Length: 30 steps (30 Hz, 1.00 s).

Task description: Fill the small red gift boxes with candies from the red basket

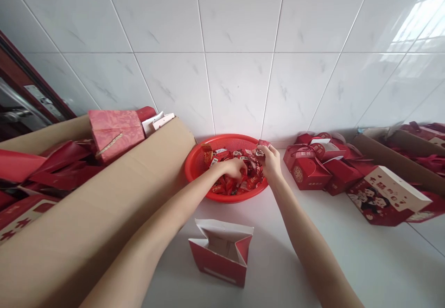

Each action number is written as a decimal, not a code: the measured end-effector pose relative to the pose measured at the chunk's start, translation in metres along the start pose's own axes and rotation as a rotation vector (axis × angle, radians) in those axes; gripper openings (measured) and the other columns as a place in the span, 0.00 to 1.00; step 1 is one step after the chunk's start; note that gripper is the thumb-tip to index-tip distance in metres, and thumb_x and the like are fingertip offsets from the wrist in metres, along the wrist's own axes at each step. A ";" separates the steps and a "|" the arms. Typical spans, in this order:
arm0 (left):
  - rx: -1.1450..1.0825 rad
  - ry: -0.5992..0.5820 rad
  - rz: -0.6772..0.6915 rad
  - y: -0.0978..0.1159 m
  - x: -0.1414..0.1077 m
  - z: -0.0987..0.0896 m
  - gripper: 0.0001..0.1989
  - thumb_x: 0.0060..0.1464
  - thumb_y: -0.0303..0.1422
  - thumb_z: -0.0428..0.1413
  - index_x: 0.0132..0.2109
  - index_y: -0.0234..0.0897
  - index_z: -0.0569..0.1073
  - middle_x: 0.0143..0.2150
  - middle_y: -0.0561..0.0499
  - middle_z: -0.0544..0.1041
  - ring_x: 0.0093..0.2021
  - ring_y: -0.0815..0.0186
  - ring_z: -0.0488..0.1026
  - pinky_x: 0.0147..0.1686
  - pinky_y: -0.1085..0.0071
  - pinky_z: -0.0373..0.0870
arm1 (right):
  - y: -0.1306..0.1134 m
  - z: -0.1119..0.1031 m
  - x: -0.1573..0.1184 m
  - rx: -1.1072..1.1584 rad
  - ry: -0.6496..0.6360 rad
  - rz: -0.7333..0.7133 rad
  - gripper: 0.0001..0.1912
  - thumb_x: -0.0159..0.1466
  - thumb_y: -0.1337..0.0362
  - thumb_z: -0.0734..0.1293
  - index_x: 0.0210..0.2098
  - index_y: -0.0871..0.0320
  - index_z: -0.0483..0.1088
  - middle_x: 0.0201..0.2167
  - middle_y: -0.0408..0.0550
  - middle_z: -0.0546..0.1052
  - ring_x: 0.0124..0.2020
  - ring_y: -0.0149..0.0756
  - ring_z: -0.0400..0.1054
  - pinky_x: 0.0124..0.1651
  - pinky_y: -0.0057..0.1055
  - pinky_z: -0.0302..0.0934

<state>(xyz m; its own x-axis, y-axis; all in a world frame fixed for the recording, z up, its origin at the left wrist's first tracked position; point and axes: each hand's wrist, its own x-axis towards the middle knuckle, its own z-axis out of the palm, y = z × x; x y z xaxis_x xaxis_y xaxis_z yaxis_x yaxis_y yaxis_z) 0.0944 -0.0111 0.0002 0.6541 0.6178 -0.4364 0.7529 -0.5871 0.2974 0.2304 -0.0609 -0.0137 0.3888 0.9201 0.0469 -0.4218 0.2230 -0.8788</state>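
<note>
In the basket [229, 199]: left hand [237, 169], bent down among the sweets [227, 185]; fingertips buried, so I cannot tell whether they grip anything.
Right rim: right hand [271, 160], raised, pinching a red packet [263, 144] partly covered by its fingers.
Forearms: stretched forward, converging, cut off below.
Between forearms: open box [219, 262], its inside in shadow.
Left: carton [104, 201] of red bags, cut off.
Right: heaped red cases [311, 172], overlapping.
</note>
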 end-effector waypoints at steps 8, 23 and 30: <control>-0.525 0.183 -0.039 -0.041 -0.018 -0.010 0.21 0.41 0.37 0.69 0.44 0.39 0.78 0.48 0.51 0.81 0.50 0.57 0.77 0.46 0.69 0.74 | -0.002 0.003 -0.003 0.004 -0.012 0.028 0.08 0.43 0.62 0.71 0.21 0.55 0.68 0.18 0.40 0.73 0.23 0.33 0.69 0.26 0.27 0.63; -1.291 0.236 -0.079 -0.052 -0.026 -0.003 0.22 0.43 0.47 0.70 0.40 0.35 0.80 0.47 0.45 0.80 0.38 0.62 0.78 0.38 0.62 0.79 | 0.006 -0.002 0.002 -0.126 -0.137 0.108 0.12 0.45 0.58 0.73 0.25 0.56 0.71 0.21 0.44 0.78 0.25 0.36 0.72 0.22 0.27 0.58; -1.291 0.228 -0.002 -0.057 -0.026 -0.003 0.15 0.42 0.29 0.70 0.41 0.36 0.81 0.46 0.45 0.81 0.41 0.60 0.78 0.39 0.63 0.78 | 0.003 -0.001 0.001 -0.141 -0.178 0.119 0.10 0.46 0.58 0.72 0.25 0.55 0.71 0.21 0.44 0.77 0.26 0.38 0.73 0.25 0.29 0.62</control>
<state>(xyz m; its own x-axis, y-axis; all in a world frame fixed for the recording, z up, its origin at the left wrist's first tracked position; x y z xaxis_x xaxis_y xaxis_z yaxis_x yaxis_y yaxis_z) 0.0353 0.0079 -0.0028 0.5547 0.7668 -0.3231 0.1974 0.2560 0.9463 0.2302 -0.0598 -0.0173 0.1874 0.9822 0.0110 -0.3324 0.0739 -0.9402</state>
